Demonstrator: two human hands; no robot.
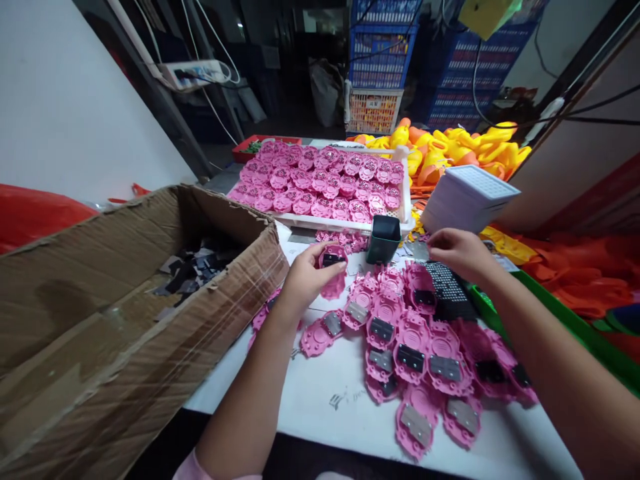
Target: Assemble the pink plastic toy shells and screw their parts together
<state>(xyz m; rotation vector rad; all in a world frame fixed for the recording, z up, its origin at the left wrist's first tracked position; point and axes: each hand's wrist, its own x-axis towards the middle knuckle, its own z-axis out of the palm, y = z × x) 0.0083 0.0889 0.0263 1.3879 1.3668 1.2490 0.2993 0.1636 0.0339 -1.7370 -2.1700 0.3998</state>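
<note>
My left hand (pixel 309 275) grips a pink plastic shell (pixel 333 288) by its edge, thumb lying over the black plate fitted in it. Farther right, my right hand (pixel 463 252) is closed with its fingertips together; whatever is between them, if anything, is too small to make out. That hand hovers near a black perforated block (pixel 447 287) and to the right of a dark green cup (pixel 384 241). Between and below the hands lie several similar pink shells (pixel 413 347) in an overlapping pile, with black or grey plates in them.
A cardboard box (pixel 240 307) with dark scraps inside stands at the left. Behind, a white tray (pixel 320 221) carries rows of pink parts. A white stack of trays (pixel 465 200), yellow and orange pieces (pixel 445 150) and a green bin (pixel 560 327) are on the right.
</note>
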